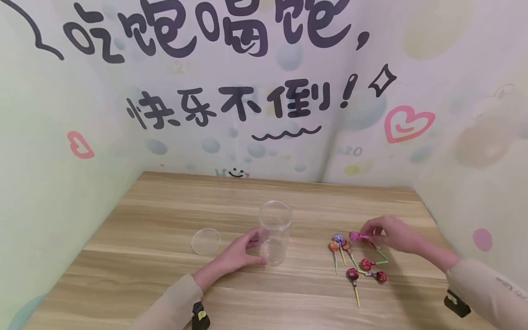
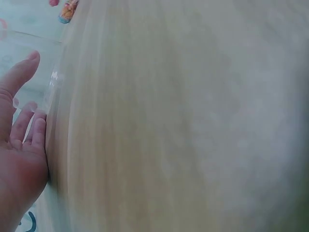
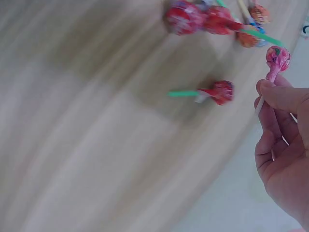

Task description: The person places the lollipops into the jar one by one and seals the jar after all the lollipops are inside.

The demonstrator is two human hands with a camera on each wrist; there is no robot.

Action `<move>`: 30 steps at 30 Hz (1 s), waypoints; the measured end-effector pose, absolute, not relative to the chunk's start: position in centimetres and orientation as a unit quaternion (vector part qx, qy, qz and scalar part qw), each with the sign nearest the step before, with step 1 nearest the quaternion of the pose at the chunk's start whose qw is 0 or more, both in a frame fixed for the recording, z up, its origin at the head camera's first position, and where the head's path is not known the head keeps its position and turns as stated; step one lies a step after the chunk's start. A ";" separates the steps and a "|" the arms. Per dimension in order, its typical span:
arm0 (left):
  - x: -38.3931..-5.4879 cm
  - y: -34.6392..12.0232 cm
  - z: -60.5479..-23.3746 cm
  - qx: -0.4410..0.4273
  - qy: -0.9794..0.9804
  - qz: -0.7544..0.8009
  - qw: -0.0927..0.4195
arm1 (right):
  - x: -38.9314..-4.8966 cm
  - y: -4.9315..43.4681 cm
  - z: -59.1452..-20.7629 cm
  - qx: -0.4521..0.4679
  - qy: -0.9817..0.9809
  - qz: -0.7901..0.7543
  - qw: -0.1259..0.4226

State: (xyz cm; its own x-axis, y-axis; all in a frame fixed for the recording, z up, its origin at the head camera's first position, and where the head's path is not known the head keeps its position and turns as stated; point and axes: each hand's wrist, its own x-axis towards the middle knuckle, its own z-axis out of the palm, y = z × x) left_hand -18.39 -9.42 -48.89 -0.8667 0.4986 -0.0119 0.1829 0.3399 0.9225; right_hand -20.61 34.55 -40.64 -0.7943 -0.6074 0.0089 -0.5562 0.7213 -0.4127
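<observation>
A tall clear plastic jar (image 1: 275, 238) stands upright and uncapped on the wooden table. My left hand (image 1: 239, 252) holds it from the left side, thumb in front and fingers behind; in the left wrist view the hand (image 2: 24, 154) is partly seen through the clear wall. With thumb and fingertips, my right hand (image 1: 392, 233) pinches a pink-wrapped lollipop (image 3: 277, 59) by its stick, just under the candy. Below and left of that hand, several lollipops lie on the table, among them an orange one (image 1: 333, 245), a blue one (image 1: 338, 238) and a dark red one (image 1: 352, 274).
A clear round lid (image 1: 206, 241) lies flat on the table (image 1: 165, 206), left of the jar. Behind the table's far edge rises a printed wall (image 1: 231, 151), with more wall on both sides. One red lollipop (image 3: 222, 93) with a green stick lies apart in the right wrist view.
</observation>
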 end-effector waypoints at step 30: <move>-18.2 -9.0 -48.8 0.217 0.806 0.533 0.137 | -24.1 20.3 -26.1 -0.386 0.898 -0.181 0.107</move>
State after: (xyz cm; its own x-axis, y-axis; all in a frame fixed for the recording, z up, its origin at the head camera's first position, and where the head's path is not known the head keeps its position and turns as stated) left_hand -18.25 -8.99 -48.77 -0.8682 0.4960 0.0111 0.2040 0.3365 0.9193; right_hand -24.07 20.29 -26.05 -0.6797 -0.7317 -0.0521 -0.6544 0.6369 -0.4075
